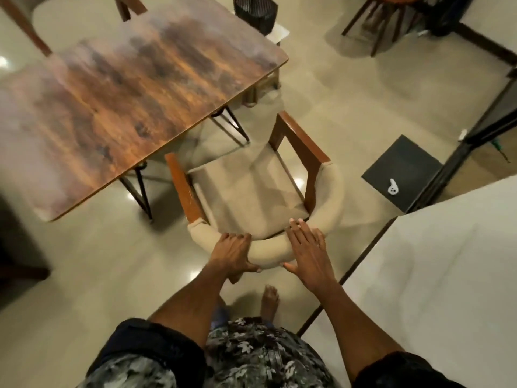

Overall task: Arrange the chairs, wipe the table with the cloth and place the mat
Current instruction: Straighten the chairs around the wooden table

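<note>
A wooden table [134,107] stands far left, a black bin [256,12] beyond it, a dark box [401,172] on the floor at right. The chair [251,186] sits just right of the table's near corner. The left hand [233,253] grips its padded backrest, fingers curled over; the right hand [309,252] lies flat on it, fingers straight, slightly apart.

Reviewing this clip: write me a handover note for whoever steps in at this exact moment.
Left hand grips the padded backrest of the armchair; right hand lies flat on the same backrest, fingers straight.
The armchair stands off the table corner, facing it, not yet tucked under.
Another chair sits at the far side.
No cloth or mat is in view.
Done: nothing that can be confirmed.
Left: push this chair in, wipe the table, place the mat.
</note>
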Tool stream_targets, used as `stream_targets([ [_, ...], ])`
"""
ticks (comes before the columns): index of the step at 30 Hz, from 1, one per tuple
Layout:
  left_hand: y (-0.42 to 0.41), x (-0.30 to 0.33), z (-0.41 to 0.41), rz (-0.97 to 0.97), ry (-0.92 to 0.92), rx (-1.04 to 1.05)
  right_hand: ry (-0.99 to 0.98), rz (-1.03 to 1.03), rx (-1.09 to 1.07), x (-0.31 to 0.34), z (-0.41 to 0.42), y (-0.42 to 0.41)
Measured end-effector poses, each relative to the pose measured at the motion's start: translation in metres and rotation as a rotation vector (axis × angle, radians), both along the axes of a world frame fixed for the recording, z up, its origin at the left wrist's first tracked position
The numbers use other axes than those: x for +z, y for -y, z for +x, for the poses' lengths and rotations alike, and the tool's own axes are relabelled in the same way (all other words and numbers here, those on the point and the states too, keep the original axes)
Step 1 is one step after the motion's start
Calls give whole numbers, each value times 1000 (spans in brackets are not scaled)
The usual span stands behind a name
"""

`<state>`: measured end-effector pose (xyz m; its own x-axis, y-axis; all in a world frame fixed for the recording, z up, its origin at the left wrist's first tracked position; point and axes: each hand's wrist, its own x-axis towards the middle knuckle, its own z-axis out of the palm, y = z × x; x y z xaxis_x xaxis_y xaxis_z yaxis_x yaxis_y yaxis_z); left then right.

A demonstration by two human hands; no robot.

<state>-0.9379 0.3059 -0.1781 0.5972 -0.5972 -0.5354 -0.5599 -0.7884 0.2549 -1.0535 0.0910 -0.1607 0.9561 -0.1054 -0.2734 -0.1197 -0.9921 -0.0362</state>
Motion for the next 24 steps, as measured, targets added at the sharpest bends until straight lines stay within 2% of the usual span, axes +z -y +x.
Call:
stream_targets([
  [8, 11, 2, -11, 62, 99, 91, -177, 52, -90, -1, 17, 31],
  [14, 8, 0, -21, -20, 79, 226, -140, 62, -26, -1, 23, 41],
  [19, 11, 7, -20, 2, 53, 324, -211, -44, 56, -2, 38, 46],
  [24, 17, 17, -23, 34, 30, 416, -163, 1, 148, -10, 34, 56],
])
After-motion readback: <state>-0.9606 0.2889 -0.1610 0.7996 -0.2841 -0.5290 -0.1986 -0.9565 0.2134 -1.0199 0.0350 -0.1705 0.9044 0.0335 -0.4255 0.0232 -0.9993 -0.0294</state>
